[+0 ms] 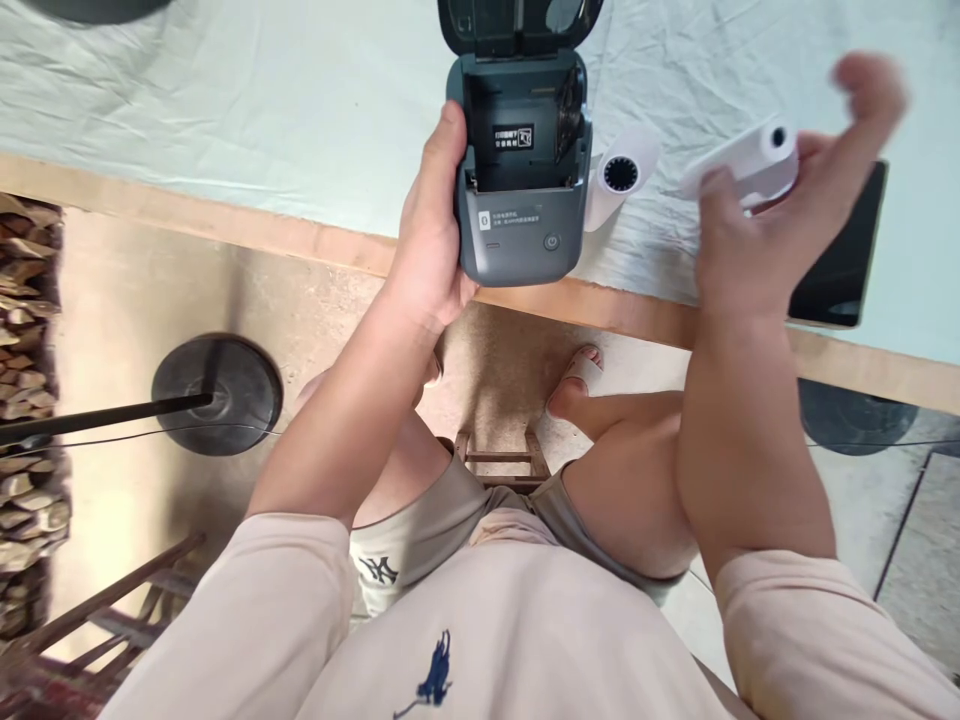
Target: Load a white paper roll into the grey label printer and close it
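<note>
My left hand (pixel 435 210) grips the left side of a dark grey-green label printer (pixel 521 230) above the table's front edge. Its dark lid (pixel 517 35) is swung up, and the bay inside shows a small black-and-white sticker but no roll. To the right, my right hand (pixel 765 220) has thumb and fingers closed round a white paper roll (pixel 742 165) with a small dark-holed core; its raised finger is smeared by motion. Between the hands, a second paper roll (pixel 634 165) with a black toothed core lies on the cloth beside the printer.
A black-screened phone or tablet (pixel 844 260) lies on the pale cloth (pixel 262 110) under my right wrist. The table's wooden edge (pixel 300 225) runs across in front of me. Below are a round black stand base (pixel 217 395), wooden chair parts (pixel 112 600) and stacked firewood (pixel 26 400).
</note>
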### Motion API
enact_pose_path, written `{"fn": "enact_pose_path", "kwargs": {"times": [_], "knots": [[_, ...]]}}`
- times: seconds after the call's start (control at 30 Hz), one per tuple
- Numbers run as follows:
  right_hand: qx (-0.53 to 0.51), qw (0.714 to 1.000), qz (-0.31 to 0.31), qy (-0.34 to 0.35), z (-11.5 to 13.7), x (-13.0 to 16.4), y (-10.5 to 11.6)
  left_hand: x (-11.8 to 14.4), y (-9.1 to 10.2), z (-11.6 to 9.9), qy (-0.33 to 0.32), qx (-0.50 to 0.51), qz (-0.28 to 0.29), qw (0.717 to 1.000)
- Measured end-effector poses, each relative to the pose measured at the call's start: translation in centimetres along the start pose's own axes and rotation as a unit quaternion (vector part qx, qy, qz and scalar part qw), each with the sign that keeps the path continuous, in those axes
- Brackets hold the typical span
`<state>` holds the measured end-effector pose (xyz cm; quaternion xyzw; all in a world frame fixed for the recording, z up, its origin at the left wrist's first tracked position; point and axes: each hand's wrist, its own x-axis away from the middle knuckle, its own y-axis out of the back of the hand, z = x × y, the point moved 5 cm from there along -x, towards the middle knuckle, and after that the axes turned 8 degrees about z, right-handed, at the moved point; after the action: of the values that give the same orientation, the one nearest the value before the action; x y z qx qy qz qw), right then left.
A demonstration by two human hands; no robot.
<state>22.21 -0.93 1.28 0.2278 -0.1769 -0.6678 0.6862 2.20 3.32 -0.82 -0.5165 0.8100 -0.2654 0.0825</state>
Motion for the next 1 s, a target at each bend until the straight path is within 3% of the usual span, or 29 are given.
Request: {"fn": "enact_pose_path", "kwargs": {"times": [0.07, 0.17, 0.3, 0.37, 0.5, 0.6, 0.77, 0.87, 1.0], "knots": [[-0.015, 1.0, 0.023, -0.002, 1.2, -0.7, -0.6, -0.2, -0.4, 0.1, -0.026, -0.003, 0.035, 0.999], [0.003, 1.0, 0.003, 0.017, 3.2, -1.4, -0.9, -0.4, -0.5, 0.5, -0.041, -0.008, 0.049, 0.998], [0.068, 0.981, -0.118, 0.141, 6.4, -1.2, -1.1, -0.3, -0.5, 0.7, -0.059, -0.001, 0.043, 0.997], [0.125, 0.968, -0.111, 0.187, 7.5, -1.0, -2.3, 0.1, -0.9, 0.4, -0.066, 0.01, 0.04, 0.997], [0.241, 0.959, -0.068, 0.135, 7.1, -1.4, -4.2, 0.8, -2.1, -0.3, -0.037, -0.004, -0.016, 0.999], [0.221, 0.962, -0.073, 0.144, 6.5, -1.4, -4.2, 1.0, -2.4, -0.4, -0.015, -0.015, -0.043, 0.999], [0.215, 0.947, -0.124, 0.202, 6.9, -1.0, -3.6, 0.4, -1.2, 0.3, -0.041, 0.045, 0.027, 0.998], [0.226, 0.943, -0.106, 0.222, 7.2, -0.6, -4.0, 0.1, -0.4, 0.8, -0.025, 0.104, 0.056, 0.993], [0.17, 0.949, -0.082, 0.252, 7.4, 0.0, -4.1, 0.2, -0.3, 0.5, -0.033, 0.067, 0.063, 0.995]]}}
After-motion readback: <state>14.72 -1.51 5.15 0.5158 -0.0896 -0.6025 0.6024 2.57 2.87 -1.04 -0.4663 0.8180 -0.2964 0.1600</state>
